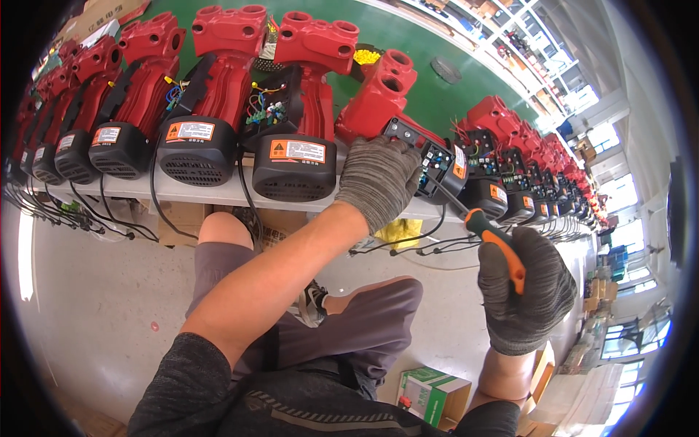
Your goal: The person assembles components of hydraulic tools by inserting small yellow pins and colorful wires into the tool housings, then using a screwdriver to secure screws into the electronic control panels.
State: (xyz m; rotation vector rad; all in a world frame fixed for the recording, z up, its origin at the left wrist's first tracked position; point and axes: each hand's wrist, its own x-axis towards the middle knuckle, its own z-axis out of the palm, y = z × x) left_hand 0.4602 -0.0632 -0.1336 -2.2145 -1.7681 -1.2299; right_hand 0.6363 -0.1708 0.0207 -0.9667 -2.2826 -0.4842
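My left hand (378, 180), in a grey knit glove, grips a red and black motor unit (378, 98) at its black terminal box (429, 156), tilting it at the bench edge. In my right hand (526, 291), also gloved, is a screwdriver (486, 233) with an orange and black handle. Its shaft points up-left into the open terminal box, among small coloured wires and connectors.
A long row of similar red motor units with black fan covers (196, 146) lies along the green-topped bench (408, 44), left and right of my hands. Black cables (109, 218) hang off the bench edge. A green and white carton (431, 397) stands on the floor by my knees.
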